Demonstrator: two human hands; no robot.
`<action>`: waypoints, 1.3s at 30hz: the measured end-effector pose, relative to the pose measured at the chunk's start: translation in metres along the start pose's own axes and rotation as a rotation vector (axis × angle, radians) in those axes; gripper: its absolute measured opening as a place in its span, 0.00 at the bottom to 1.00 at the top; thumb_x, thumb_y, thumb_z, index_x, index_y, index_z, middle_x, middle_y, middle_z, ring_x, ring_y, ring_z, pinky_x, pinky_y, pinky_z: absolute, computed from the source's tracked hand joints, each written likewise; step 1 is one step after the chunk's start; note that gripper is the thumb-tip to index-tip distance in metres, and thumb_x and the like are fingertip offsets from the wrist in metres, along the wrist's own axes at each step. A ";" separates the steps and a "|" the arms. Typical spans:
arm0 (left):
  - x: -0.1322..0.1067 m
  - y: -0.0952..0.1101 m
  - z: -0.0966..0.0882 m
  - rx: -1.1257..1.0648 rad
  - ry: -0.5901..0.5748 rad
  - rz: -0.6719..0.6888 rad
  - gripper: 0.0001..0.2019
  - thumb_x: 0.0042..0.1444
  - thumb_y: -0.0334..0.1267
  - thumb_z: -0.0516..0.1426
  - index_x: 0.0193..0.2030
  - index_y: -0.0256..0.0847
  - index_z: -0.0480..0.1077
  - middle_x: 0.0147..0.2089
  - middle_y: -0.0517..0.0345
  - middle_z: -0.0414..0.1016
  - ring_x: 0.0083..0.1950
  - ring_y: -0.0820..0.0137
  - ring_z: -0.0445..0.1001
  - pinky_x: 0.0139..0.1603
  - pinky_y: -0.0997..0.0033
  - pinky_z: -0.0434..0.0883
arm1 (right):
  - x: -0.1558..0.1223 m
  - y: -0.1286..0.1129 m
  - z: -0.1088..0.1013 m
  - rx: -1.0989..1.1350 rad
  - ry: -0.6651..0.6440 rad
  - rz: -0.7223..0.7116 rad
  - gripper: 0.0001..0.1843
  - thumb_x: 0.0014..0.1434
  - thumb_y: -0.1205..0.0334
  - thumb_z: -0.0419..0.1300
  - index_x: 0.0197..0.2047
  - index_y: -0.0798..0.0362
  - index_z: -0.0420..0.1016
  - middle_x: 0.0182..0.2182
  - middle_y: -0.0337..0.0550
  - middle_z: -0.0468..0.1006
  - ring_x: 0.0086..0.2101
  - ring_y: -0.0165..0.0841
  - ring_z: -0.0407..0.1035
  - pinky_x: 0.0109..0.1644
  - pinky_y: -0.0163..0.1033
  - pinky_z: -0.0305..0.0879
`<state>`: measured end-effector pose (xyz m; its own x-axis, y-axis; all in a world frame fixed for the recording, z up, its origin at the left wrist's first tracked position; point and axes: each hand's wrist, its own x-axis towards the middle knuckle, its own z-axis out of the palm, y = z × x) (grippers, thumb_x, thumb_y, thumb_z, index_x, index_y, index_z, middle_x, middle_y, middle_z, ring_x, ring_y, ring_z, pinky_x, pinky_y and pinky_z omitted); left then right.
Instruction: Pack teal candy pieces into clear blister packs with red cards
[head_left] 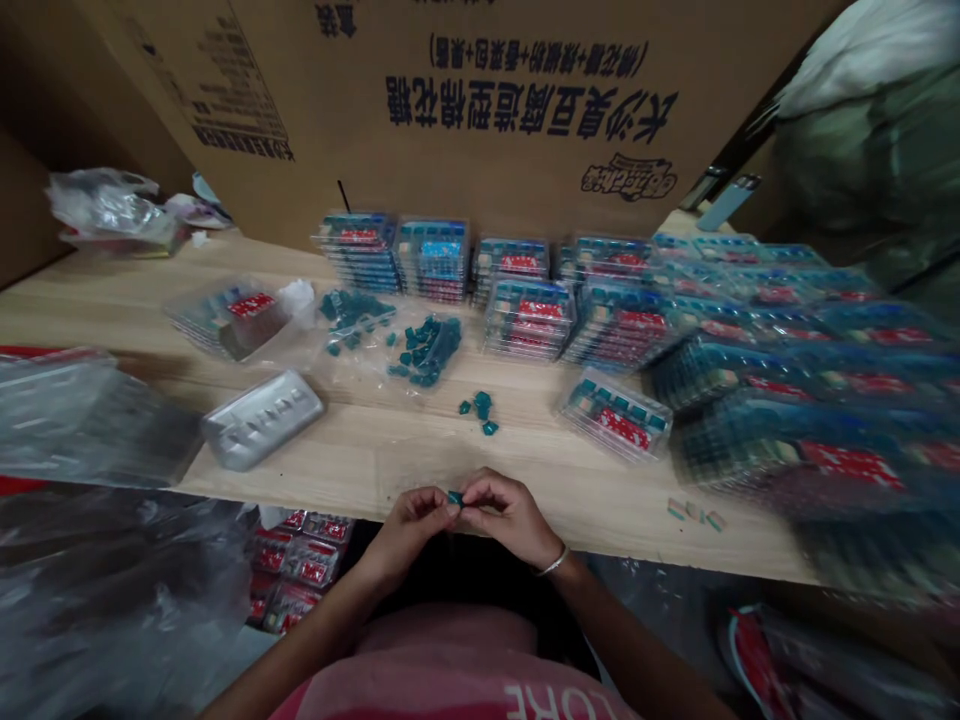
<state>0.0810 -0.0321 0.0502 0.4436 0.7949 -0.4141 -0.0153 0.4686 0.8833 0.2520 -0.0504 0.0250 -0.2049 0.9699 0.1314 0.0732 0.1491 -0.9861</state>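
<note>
**Upside-down Chinese print on the carton in front of you**

On the big brown corrugated cardboard carton (480, 110), you can read the large dark blue line (532, 110) as 长沙臭豆腐造型棉花糖. Above it, a smaller bracketed line (538, 55) joins several items with plus signs, and it seems to begin with 棉花糖, though the rest is hard to be sure of. A stylised logo (628, 178) and a small block of print (240, 115) are too skewed for you to read. The red labels (540, 310) on the clear plastic packs stay illegible. Your pink T-shirt (450, 680) shows white capitals (559, 703) ending in "LORE", cut off by the frame.
</note>
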 end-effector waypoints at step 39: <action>0.032 0.031 -0.009 -0.010 0.222 0.300 0.13 0.37 0.42 0.68 0.27 0.37 0.72 0.25 0.61 0.73 0.29 0.73 0.70 0.33 0.73 0.66 | 0.059 -0.011 -0.015 0.264 -0.096 0.159 0.20 0.46 0.52 0.68 0.40 0.53 0.73 0.31 0.37 0.72 0.30 0.27 0.71 0.35 0.35 0.69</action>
<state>0.0867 0.0106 0.0622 0.2126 0.9612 -0.1756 -0.1246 0.2049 0.9708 0.2539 0.0084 0.0453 -0.3036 0.9525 -0.0238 -0.1411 -0.0697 -0.9875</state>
